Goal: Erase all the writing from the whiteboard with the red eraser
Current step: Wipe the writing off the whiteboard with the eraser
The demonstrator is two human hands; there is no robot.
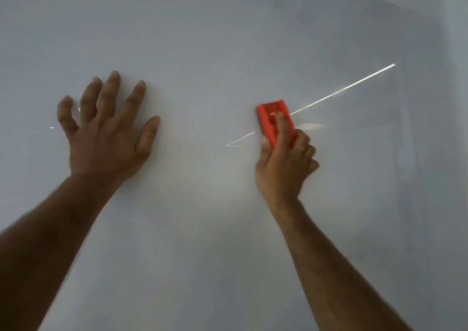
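The whiteboard (207, 39) fills nearly the whole head view, pale grey and glossy. My right hand (286, 163) grips the red eraser (268, 118) and presses it flat against the board, right of centre. My left hand (106, 133) lies flat on the board at the left, fingers spread, holding nothing. No dark writing shows. Faint grey smudges (304, 14) sit near the upper right of the board. A thin bright streak (342, 92) runs diagonally from behind the eraser toward the upper right; it looks like a light reflection.
The board's right edge (442, 52) runs down the far right, with a plain wall strip (455, 103) beyond it. Both my forearms reach up from the bottom of the frame.
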